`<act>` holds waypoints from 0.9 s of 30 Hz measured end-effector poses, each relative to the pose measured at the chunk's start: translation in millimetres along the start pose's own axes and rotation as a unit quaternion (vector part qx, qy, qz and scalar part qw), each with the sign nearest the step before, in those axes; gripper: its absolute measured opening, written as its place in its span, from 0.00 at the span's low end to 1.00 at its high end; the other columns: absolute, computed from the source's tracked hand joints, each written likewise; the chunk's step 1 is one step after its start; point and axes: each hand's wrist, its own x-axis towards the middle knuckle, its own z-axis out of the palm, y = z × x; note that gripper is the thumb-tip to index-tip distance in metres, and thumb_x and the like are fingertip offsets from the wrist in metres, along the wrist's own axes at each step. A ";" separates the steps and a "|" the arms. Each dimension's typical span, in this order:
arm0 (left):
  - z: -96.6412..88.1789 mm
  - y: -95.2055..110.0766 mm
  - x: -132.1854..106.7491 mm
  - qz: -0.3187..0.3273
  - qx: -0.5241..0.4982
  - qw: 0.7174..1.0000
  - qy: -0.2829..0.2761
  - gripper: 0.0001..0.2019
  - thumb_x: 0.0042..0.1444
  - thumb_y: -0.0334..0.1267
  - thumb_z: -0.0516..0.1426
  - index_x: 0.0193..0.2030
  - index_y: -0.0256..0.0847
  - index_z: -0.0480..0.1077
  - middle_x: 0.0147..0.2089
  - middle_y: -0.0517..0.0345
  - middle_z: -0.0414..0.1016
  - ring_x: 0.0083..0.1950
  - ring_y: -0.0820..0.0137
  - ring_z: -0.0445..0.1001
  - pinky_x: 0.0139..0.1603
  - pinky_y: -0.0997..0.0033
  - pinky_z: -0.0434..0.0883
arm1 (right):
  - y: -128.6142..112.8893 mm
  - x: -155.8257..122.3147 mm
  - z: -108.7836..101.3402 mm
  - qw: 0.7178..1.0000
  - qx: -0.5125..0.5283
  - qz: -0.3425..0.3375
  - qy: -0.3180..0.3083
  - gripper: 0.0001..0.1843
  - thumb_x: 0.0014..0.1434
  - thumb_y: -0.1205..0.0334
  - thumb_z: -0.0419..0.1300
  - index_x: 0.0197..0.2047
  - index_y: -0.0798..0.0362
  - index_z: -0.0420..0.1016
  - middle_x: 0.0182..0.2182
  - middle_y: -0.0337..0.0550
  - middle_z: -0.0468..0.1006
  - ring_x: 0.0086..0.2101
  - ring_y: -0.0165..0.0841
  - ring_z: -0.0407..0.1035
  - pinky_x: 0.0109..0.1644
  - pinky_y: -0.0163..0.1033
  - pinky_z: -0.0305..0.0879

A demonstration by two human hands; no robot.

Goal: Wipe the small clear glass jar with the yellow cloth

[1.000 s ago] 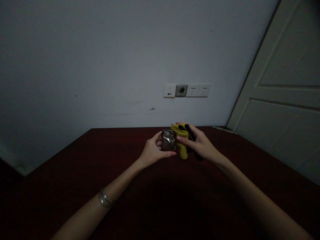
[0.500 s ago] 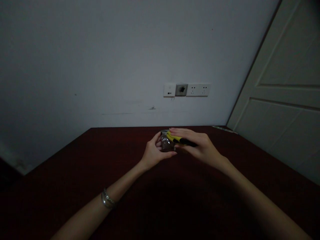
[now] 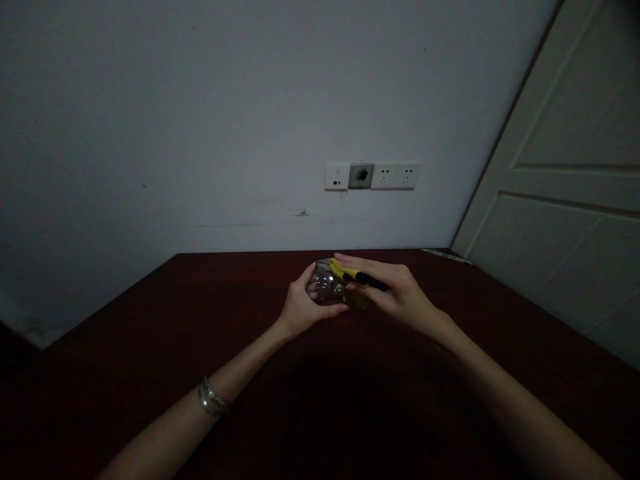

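Note:
My left hand (image 3: 299,308) is wrapped round the left side of a small clear glass-like container (image 3: 329,288), thumb along its near side and fingers behind it. My right hand (image 3: 400,288) is closed on a yellow-and-black tool (image 3: 357,275) whose kind I cannot make out. The yellow end lies against the upper right of the container, while the black part runs back into my palm. My right fingers stretch over the top of the tool. Dim light and the fingers hide where tool and container meet.
Both hands are over a dark red-brown table (image 3: 225,300). Behind it rises a white wall with a row of sockets (image 3: 373,176). A white panelled door (image 3: 560,200) stands at the right, and a thin pale strip (image 3: 445,255) lies by the table's back right corner.
Both hands, the container and the tool appear slightly further left, as the view has shifted a little. The container looks slightly turned, and the tool stays against it.

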 end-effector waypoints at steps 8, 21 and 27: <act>-3.0 -1.9 2.0 0.015 0.000 1.000 -0.007 0.40 0.34 0.35 0.69 0.56 0.34 0.60 0.49 0.42 0.74 0.49 0.56 0.76 0.51 0.55 0.74 | 1.3 -0.4 3.0 1.000 0.015 0.018 0.012 0.23 0.60 0.68 0.56 0.58 0.45 0.66 0.55 0.41 0.71 0.54 0.35 0.66 0.60 0.47 0.63; 2.8 -7.1 -1.1 0.004 -0.005 1.000 -0.011 0.43 0.31 0.34 0.70 0.57 0.34 0.59 0.51 0.41 0.74 0.50 0.54 0.75 0.51 0.52 0.74 | 4.6 -4.3 0.0 0.999 -0.023 -0.030 -0.003 0.25 0.59 0.73 0.54 0.60 0.48 0.64 0.57 0.43 0.69 0.58 0.34 0.62 0.62 0.49 0.60; -0.5 -9.6 0.1 0.030 0.045 0.999 -0.007 0.41 0.33 0.36 0.69 0.57 0.35 0.60 0.53 0.42 0.72 0.52 0.55 0.74 0.52 0.52 0.73 | 0.8 -4.1 -1.4 0.995 -0.052 -0.072 -0.040 0.25 0.58 0.76 0.52 0.59 0.55 0.64 0.56 0.50 0.69 0.59 0.34 0.59 0.63 0.50 0.59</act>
